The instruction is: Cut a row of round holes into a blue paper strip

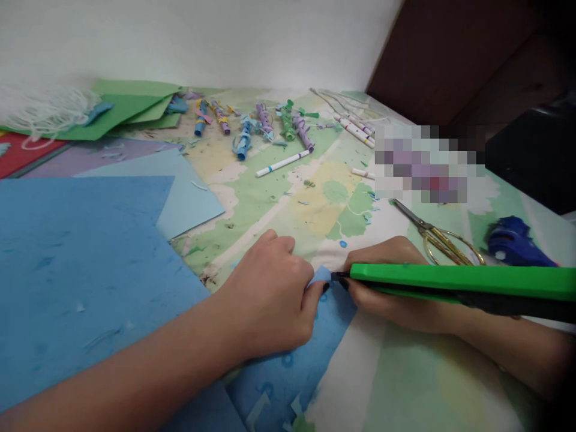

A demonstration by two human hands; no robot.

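The left thumb and curled forefinger of the left hand (272,294) pinch a small light-blue paper piece (321,275); just right of that pinch, the fingers of the right hand (400,313) are bent in around the dark tip (338,276) of a long green tool (463,281); the tool covers part of that hand, so I cannot tell whether its fingers are closed on the tip or on the paper. Beneath the fingers lies a blue strip (333,324) with darker rings; paper scraps (258,411) rest at its near end. Left of the left fingers spreads a large blue sheet (81,258), with a pale blue sheet (191,201) beyond it; farther out on that side, white string (49,114) lies over green sheets (130,99). Ahead of the fingers, a white marker (283,163) lies near decorated paper rolls (243,139); beyond the right fingers are gold-handled scissors (434,234), and farther right a dark blue dispenser (513,240); all rest on a patterned cloth (265,210).
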